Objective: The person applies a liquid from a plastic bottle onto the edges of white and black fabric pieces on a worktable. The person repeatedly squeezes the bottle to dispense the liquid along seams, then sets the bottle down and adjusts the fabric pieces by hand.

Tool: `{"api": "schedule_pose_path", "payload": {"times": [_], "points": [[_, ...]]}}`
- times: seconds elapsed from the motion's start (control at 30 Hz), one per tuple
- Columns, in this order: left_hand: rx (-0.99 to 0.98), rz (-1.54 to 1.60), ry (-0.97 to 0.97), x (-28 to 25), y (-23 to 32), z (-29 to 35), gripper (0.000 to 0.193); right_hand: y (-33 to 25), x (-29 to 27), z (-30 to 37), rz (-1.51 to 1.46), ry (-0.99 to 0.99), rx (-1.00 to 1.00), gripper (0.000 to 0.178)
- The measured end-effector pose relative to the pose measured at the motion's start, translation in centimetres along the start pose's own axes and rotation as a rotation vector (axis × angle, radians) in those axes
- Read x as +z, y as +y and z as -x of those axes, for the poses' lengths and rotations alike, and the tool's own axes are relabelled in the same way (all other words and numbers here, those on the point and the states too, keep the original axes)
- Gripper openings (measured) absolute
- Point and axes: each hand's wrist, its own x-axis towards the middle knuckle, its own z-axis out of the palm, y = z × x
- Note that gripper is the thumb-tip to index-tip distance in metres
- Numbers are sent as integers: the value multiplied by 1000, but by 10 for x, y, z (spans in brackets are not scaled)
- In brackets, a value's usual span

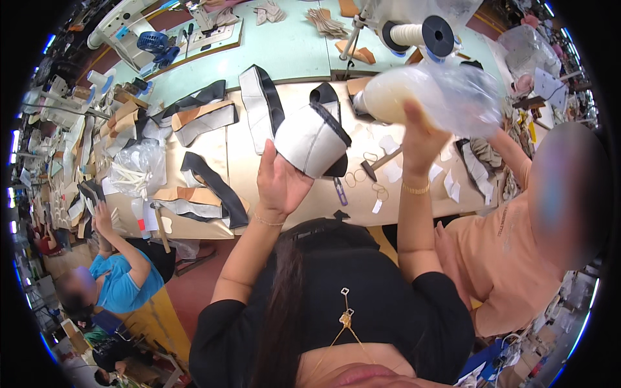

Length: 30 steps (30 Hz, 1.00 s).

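Fingers of your left hand point(284, 185), partly curled, hold the pale cuff point(309, 141) near centre frame, presumably keeping its curve; your right hand point(425, 141) seems wrapped around a blurred plastic bundle point(446, 97), upper right.

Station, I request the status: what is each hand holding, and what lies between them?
Left hand: holding white-and-black curved piece. Right hand: holding cream, plastic-covered object. Hammer on table between them.
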Motion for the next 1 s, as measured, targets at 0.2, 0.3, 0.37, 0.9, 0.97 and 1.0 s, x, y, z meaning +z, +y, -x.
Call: {"api": "schedule_pose_path", "payload": {"times": [0.2,0.3,0.37,0.9,0.97,1.0], "points": [[-5,-94,54,1,-5,4,82,-9,2,0,100,-28,55,39],[8,-110,30,1,0,2,85,-10,-1,-1,-87,-48,34,52],[-17,-109,19,2,2,1,87,-10,-3,1,65,-193,-327,47],[-170,177,-40,13,10,-6,91,-16,-4,7,-242,-54,-162,47],[-223,251,-125,17,10,-5,91,-16,-2,10,-47,-153,-236,47],[-232,261,-135,18,11,-5,92,-16,-3,9,55,-202,-177,47]]}}
